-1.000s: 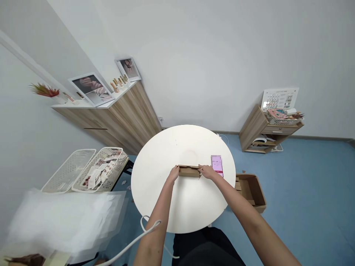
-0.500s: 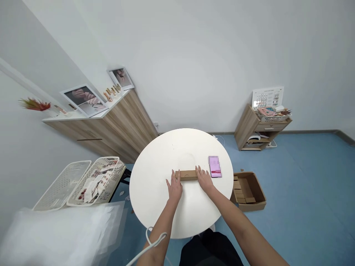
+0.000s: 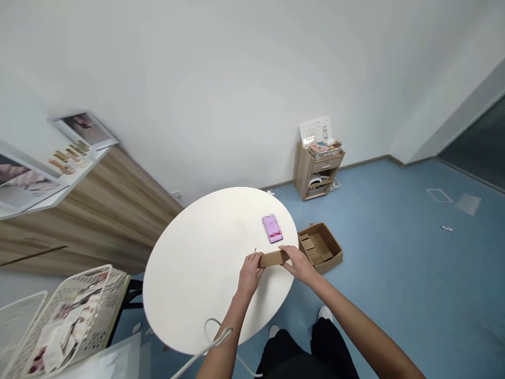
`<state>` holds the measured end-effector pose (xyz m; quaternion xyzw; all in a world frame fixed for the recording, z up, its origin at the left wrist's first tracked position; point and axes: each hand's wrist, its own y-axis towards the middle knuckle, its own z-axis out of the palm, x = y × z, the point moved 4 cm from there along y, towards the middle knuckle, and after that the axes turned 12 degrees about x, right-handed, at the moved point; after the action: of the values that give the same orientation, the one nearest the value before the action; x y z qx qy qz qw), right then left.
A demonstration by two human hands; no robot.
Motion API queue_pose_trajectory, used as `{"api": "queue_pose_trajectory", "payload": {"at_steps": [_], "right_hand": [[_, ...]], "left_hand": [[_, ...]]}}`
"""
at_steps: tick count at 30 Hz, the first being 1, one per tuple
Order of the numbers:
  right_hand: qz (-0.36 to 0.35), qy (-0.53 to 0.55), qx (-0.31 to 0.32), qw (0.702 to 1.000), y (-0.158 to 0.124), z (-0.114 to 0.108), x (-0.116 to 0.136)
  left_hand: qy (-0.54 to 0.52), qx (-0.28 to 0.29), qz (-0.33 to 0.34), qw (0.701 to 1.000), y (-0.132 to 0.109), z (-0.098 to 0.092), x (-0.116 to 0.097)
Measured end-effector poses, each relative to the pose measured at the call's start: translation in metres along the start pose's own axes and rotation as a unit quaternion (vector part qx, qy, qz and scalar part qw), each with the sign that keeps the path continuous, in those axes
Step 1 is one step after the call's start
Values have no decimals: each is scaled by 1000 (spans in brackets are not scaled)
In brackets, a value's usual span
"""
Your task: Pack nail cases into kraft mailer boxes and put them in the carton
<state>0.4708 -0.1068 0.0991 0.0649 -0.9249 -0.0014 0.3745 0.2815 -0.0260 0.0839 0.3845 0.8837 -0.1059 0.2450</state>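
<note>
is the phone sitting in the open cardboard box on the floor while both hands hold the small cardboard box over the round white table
No, the head view shows the phone lying on the round white table, not in the open cardboard box on the floor. The rest is right: the left hand and right hand both hold the small cardboard box over the table.

A narrow, oblong cardboard box (image 3: 272, 258) of plain brown kraft sits just right of the lower middle of the frame, its long side running slightly uphill to the right. It looks closed, with no printing visible. The left hand (image 3: 250, 275) grips its left end, and the right hand (image 3: 300, 265) covers its right end, leaving only the middle showing. It is over the lower right part of the round white table (image 3: 197, 273); whether it touches the top cannot be told.
</note>
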Motion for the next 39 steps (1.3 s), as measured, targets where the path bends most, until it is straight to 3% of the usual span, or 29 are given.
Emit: {"api": "queue_pose_trajectory", "payload": {"at_steps": [3, 6, 13, 17, 20, 22, 24, 27, 33, 36, 39], "right_hand": [[5, 28, -37, 999, -42, -52, -42], [32, 61, -37, 997, -80, -103, -93], [86, 135, 62, 985, -136, -212, -217], [112, 109, 127, 980, -140, -245, -281], [134, 38, 148, 979, -129, -248, -321], [156, -18, 156, 975, -119, -240, -349], [183, -65, 168, 967, -109, -223, -383], [218, -114, 197, 949, -98, -177, -449], [247, -167, 247, 922, -75, -37, -604], [254, -182, 260, 914, -65, 34, -670], [259, -194, 286, 902, -59, 93, -721]], "left_hand": [[-70, -14, 43, 996, 25, 16, -49], [-140, -1, 67, 988, 60, 50, -98], [-313, 68, 24, 947, 157, 178, -192], [-359, 79, -4, 930, 196, 244, -222], [-313, 35, -69, 947, 214, 289, -217], [-281, 35, -144, 948, 220, 326, -201], [-253, 75, -203, 943, 223, 370, -180], [-195, 150, -238, 940, 226, 443, -143], [-56, 270, -234, 932, 239, 590, -61], [-21, 286, -210, 935, 252, 645, -21], [-8, 302, -197, 933, 267, 687, 14]]}}
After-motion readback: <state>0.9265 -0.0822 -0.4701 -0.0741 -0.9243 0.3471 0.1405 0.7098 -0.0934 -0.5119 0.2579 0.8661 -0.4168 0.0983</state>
